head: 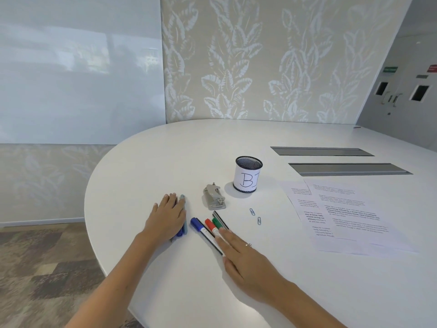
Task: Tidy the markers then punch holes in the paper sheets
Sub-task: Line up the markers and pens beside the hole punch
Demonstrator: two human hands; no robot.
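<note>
My left hand point(166, 217) lies flat with straight fingers over a small bunch of pens point(184, 216) on the white table; a teal pen and a blue one show at its right edge. My right hand point(241, 253) rests flat on the lower ends of the blue marker point(197, 225), red marker point(210, 225) and green marker point(217, 223), which lie side by side with a black marker point(220, 217). A metal hole punch point(214, 197) stands just beyond the markers. A black mesh pen cup point(247, 174) with a white label stands behind it. Printed paper sheets point(343, 214) lie to the right.
Two blue paper clips point(255, 216) lie between the markers and the sheets. Two grey cable slots point(347, 168) are set into the table point(165, 162) at the far right. The table's curved edge runs close to my left hand, with carpeted floor below.
</note>
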